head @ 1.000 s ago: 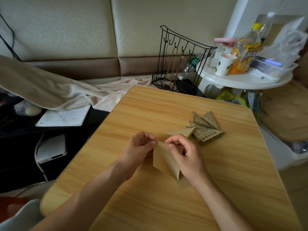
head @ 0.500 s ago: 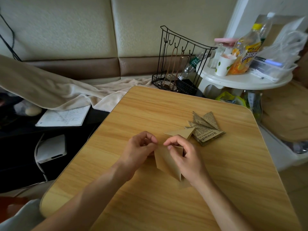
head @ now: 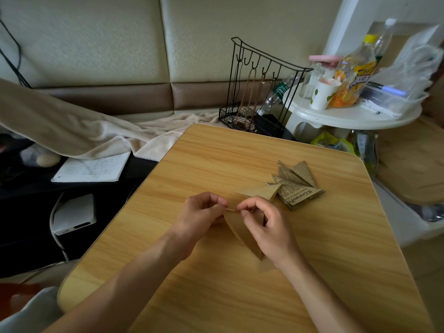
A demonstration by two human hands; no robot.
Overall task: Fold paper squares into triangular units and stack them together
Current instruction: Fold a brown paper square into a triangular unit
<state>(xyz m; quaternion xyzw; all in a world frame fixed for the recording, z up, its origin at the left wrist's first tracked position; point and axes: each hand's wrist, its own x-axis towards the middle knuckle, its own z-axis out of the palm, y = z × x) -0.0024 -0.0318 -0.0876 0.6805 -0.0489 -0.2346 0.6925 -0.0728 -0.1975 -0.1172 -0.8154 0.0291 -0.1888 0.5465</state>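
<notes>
Paper (head: 242,233) of plain brown sits between both hands near the middle of the table (head: 336,260), already folded down to a long pointed shape whose tip aims toward the near edge. The left hand (head: 199,217) pinches its upper corner between thumb and curled fingers, and the right hand (head: 266,227) pinches the same top edge just beside it, its fingers (head: 247,207) bent over the fold. The two pinches nearly touch, so the judgement is that a crease along the top is being set or a flap tucked; which of the two cannot be told, since the hands hide that part.

Toward the far right corner of the table lies a pile of finished triangles (head: 298,186) in newspaper print, overlapping one another, with one plain brown triangle (head: 262,192) resting against the pile's near left side. That makes a handful of units done, and the piece in hand partly folded.

Left to do, as far as can be judged: finish this unit and add it to the pile. No loose unfolded squares show on the table, so how many more remain cannot be told.
</notes>
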